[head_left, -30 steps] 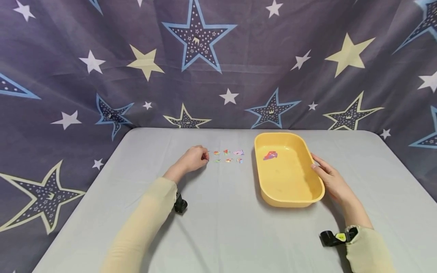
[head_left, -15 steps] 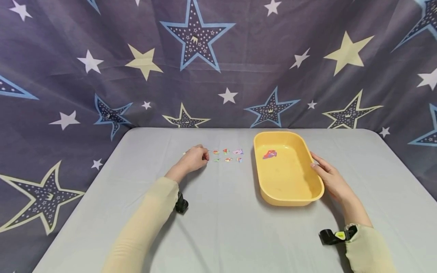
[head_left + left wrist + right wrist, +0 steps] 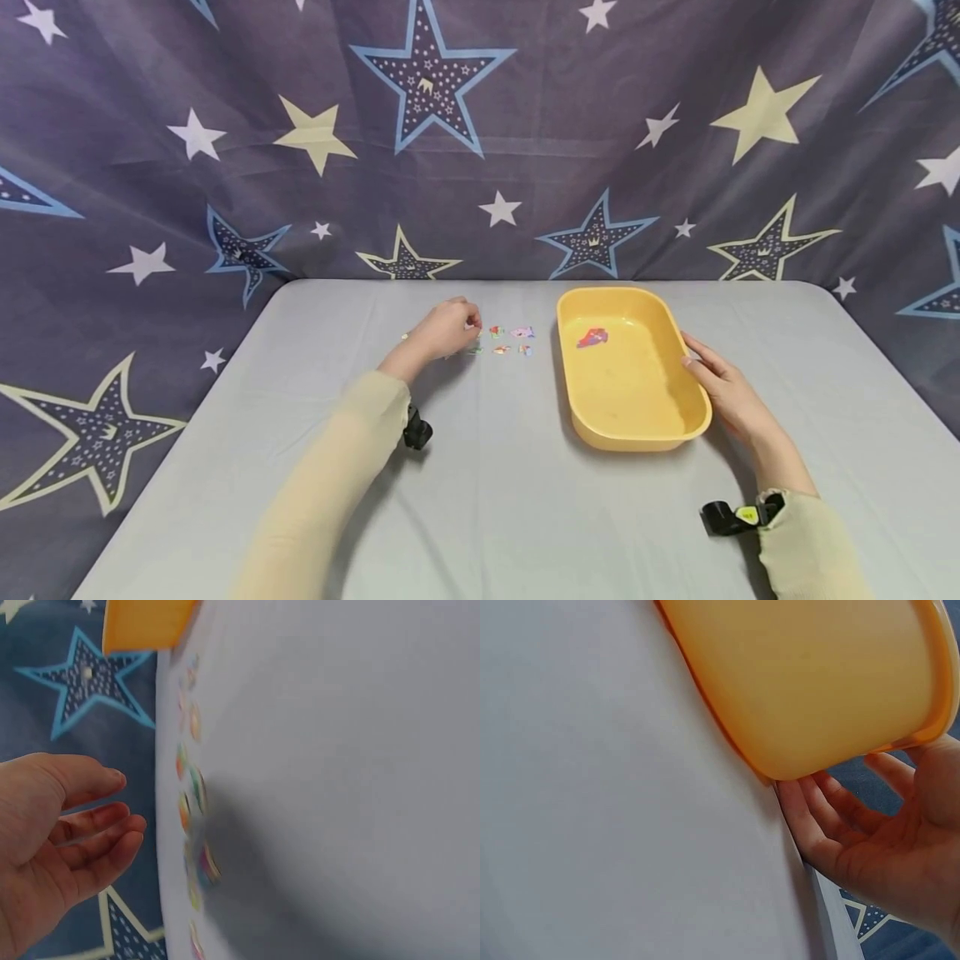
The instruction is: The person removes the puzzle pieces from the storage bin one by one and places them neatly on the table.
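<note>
My left hand [image 3: 446, 327] hovers over the left end of two rows of small, flat, colourful pieces. In the left wrist view the hand [image 3: 67, 840] has loosely bent fingers, a gap between thumb and fingertips, and nothing held. Among the pieces are a purple one [image 3: 522, 332] and a red-and-green one [image 3: 497, 331]; the hand hides some others in the head view. To the right stands a yellow plastic tub [image 3: 630, 392] with a red-and-purple flat piece [image 3: 592, 337] inside. My right hand [image 3: 731, 396] holds the tub's right side, thumb at the rim and fingers against the outer wall.
A pale grey cloth covers the table [image 3: 480, 500]. Behind it hangs a dark curtain [image 3: 517, 117] printed with stars. Each wrist wears a black camera, such as the one on the right wrist [image 3: 723, 518].
My left hand has moved right and slightly away from me, now over the leftmost pieces, and a yellowish piece shows behind its wrist. The right hand and the tub have stayed put.
</note>
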Motion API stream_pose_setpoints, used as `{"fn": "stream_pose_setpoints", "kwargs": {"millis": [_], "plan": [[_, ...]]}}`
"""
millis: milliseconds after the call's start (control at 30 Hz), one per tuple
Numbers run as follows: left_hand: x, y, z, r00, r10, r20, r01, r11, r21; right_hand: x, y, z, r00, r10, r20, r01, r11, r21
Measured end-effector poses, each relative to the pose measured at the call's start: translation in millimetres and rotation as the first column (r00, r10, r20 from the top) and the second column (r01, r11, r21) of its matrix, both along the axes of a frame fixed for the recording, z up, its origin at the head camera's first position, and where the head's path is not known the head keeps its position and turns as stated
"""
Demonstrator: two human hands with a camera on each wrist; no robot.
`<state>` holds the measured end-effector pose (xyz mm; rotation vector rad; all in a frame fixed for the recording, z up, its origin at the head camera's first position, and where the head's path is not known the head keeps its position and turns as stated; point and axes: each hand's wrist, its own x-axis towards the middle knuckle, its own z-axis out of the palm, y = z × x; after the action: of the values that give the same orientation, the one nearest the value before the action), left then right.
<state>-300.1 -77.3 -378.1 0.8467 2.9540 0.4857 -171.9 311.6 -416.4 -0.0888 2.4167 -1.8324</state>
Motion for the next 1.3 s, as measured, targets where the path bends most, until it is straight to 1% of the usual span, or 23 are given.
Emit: {"fn": "stream_pose_setpoints", "kwargs": {"millis": [133, 267, 400, 500, 600, 667, 733, 800, 867, 967, 1067, 1167, 1300], "plan": [[1.9, 18, 9.2, 0.998, -0.046, -0.036, 0.046, 0.999, -0.001, -1.2, 0, 0.8, 1.0, -0.002, -0.001, 0.002, 1.0, 0.005], [5.0, 39, 18.3, 0.993, -0.098, -0.07, 0.099, 0.995, 0.007, -2.3, -1, 1.7, 1.0, -0.012, -0.005, 0.012, 1.0, 0.008], [8.7, 63, 24.0, 0.986, -0.145, -0.078, 0.145, 0.989, -0.001, -3.1, -2, 1.8, 1.0, -0.014, -0.004, 0.014, 1.0, 0.004], [11.4, 80, 25.3, 0.983, -0.169, -0.066, 0.169, 0.986, -0.015, -3.1, -3, 1.0, 1.0, -0.013, -0.001, 0.013, 1.0, -0.004], [13.5, 97, 25.6, 0.98, -0.19, -0.061, 0.189, 0.982, -0.012, -2.7, -4, 0.8, 1.0, -0.018, 0.003, 0.018, 1.0, -0.007], [14.5, 107, 24.8, 0.975, -0.21, -0.072, 0.209, 0.978, -0.017, -2.4, -4, 0.9, 1.0, -0.021, 0.005, 0.021, 1.0, -0.006], [15.6, 116, 23.2, 0.97, -0.229, -0.085, 0.225, 0.973, -0.05, -1.9, -4, 1.2, 1.0, -0.023, 0.01, 0.023, 1.0, -0.003], [16.2, 123, 20.4, 0.962, -0.249, -0.115, 0.238, 0.966, -0.101, -1.3, -3, 1.5, 1.0, -0.022, 0.011, 0.022, 1.0, -0.002], [16.7, 128, 17.5, 0.952, -0.264, -0.154, 0.241, 0.959, -0.153, -0.7, -2, 1.6, 1.0, -0.023, 0.012, 0.023, 1.0, -0.006], [17.0, 133, 14.3, 0.947, -0.258, -0.193, 0.221, 0.956, -0.195, 0.0, -2, 1.4, 1.0, -0.024, 0.007, 0.024, 1.0, -0.004], [15.9, 135, 12.2, 0.951, -0.239, -0.198, 0.197, 0.958, -0.21, 0.3, -2, 0.8, 1.0, -0.025, 0.002, 0.025, 1.0, 0.005], [12.9, 139, 11.4, 0.952, -0.233, -0.199, 0.185, 0.955, -0.232, 0.1, -2, 0.2, 1.0, -0.027, 0.002, 0.027, 0.999, 0.017], [9.9, 151, 8.8, 0.95, -0.243, -0.198, 0.194, 0.952, -0.237, 0.0, -2, 0.2, 1.0, -0.028, 0.011, 0.028, 1.0, 0.013]]}}
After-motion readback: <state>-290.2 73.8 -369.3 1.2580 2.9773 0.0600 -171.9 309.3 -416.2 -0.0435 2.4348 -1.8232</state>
